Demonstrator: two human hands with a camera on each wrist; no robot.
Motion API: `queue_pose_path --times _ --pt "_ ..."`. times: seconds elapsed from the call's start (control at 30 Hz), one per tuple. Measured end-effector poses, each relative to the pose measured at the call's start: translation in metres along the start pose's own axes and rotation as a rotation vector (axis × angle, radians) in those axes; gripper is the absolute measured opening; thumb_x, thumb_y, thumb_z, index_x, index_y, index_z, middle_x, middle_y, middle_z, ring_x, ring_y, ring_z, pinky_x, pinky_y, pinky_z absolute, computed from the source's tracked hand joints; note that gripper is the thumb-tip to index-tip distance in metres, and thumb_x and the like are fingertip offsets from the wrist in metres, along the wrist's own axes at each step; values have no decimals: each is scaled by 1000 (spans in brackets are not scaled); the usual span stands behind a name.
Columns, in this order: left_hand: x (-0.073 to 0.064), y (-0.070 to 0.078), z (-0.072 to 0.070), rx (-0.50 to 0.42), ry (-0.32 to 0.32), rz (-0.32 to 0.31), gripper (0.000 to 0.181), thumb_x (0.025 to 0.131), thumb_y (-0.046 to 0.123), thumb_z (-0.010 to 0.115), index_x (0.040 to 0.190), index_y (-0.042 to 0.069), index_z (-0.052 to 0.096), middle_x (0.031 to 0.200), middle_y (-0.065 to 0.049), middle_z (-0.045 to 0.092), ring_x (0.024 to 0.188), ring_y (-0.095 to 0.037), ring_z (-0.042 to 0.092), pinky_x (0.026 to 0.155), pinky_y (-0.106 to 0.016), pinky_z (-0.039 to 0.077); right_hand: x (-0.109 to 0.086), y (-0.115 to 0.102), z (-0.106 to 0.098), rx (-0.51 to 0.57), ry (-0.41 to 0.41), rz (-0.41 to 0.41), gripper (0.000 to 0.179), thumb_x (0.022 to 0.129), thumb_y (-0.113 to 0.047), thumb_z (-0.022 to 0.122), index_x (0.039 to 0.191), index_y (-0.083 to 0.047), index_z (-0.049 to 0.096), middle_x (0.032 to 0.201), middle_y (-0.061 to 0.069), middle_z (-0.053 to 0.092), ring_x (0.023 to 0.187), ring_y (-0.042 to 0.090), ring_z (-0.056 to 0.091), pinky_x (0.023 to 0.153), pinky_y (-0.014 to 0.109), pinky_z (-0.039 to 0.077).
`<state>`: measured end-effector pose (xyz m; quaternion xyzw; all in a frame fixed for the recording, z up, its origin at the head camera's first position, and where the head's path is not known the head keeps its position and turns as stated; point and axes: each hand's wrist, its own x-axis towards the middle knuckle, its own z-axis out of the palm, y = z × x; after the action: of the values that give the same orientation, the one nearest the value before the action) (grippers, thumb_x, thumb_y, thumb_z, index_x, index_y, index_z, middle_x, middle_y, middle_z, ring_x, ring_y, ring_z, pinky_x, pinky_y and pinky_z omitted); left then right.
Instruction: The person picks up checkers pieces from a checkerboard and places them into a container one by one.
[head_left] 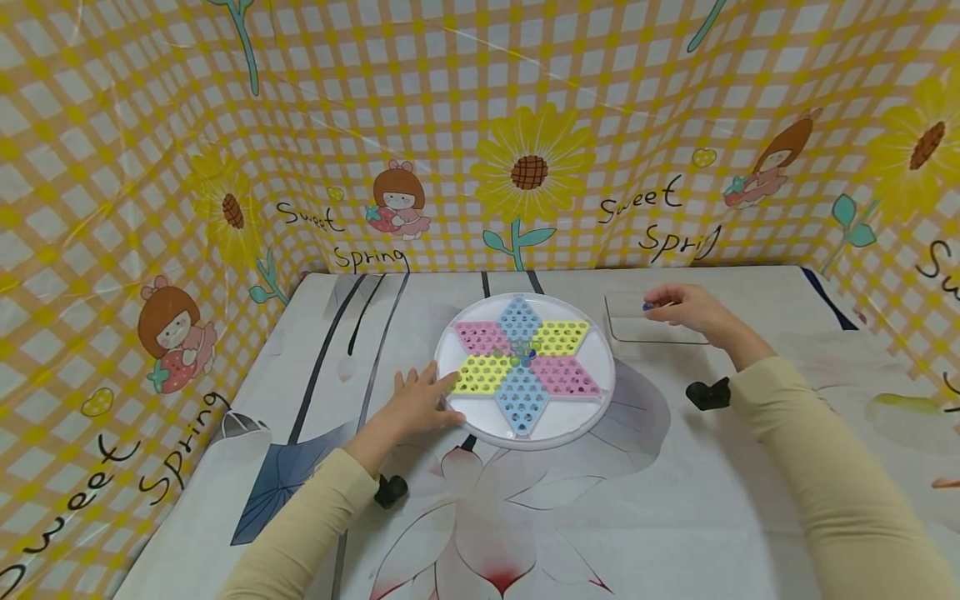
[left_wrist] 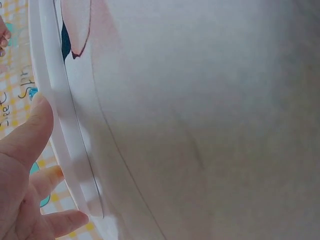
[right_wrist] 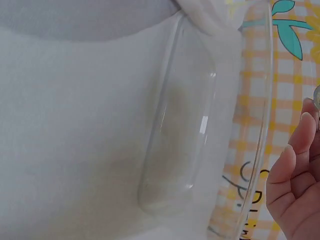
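Note:
A round white Chinese checkers board (head_left: 558, 421), with a star of pink, yellow and blue sections, lies on the table. Several glass marbles (head_left: 517, 351) are gathered around its middle. My left hand (head_left: 420, 400) rests at the board's left rim with its fingers spread; the left wrist view shows the thumb (left_wrist: 40, 122) against the white edge. To the right of the board, my right hand (head_left: 686, 308) pinches a small blue marble (head_left: 648, 307) above a clear plastic container (head_left: 626, 340). Only a sliver of that marble (right_wrist: 317, 96) shows at the edge of the right wrist view.
A pale printed cloth (head_left: 495, 517) with flower drawings covers the table. Yellow checked sheeting (head_left: 450, 100) hangs along the back and sides. Black wrist-mounted pieces (head_left: 708, 394) sit beside both sleeves.

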<state>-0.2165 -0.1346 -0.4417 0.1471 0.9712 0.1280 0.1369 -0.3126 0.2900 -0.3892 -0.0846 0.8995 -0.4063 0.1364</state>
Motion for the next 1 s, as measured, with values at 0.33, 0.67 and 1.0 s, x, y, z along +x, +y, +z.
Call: queue_pose_path --times 0.33,0.67,1.0 --pt "1 0 -1 24 12 19 72 81 50 61 141 19 37 148 -24 21 129 -54 20 105 -63 9 -1 8 -3 -58 -2 4 41 90 -23 59 119 4 50 109 14 54 87 12 50 79 35 45" --pt "1 0 0 34 19 20 72 81 50 62 140 18 38 147 -24 22 128 -54 22 104 -64 10 -3 9 -4 -55 -7 17 45 90 -26 58 120 5 48 110 16 54 89 15 50 79 34 45" --pt "1 1 0 27 11 10 73 81 50 62 141 19 37 148 -24 21 129 -53 21 105 -63 9 -3 6 2 -20 2 -15 50 89 -33 59 119 6 49 106 16 56 92 25 51 82 40 44"
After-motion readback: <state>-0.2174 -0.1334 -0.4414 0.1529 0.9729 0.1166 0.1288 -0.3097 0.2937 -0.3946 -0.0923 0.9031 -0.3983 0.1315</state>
